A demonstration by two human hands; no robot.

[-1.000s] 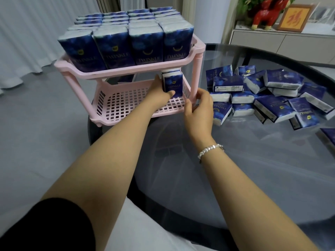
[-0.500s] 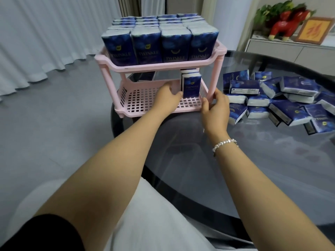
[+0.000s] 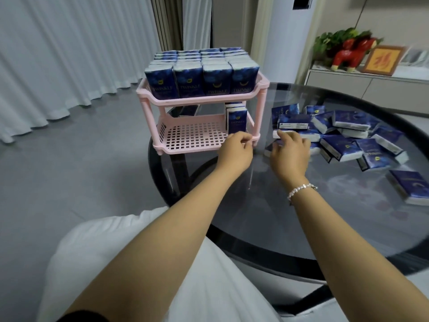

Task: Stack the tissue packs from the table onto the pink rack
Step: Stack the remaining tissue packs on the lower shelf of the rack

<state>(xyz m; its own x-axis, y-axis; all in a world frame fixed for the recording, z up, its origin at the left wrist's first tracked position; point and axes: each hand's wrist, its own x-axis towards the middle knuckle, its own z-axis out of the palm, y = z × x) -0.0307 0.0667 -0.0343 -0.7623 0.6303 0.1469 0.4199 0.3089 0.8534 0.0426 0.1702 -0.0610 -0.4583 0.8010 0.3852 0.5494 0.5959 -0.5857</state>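
Your left hand rests at the front edge of the pink rack, fingers loosely curled, holding nothing. Your right hand reaches over the loose tissue packs on the glass table; whether it grips one cannot be told. Upright packs fill the top shelf.
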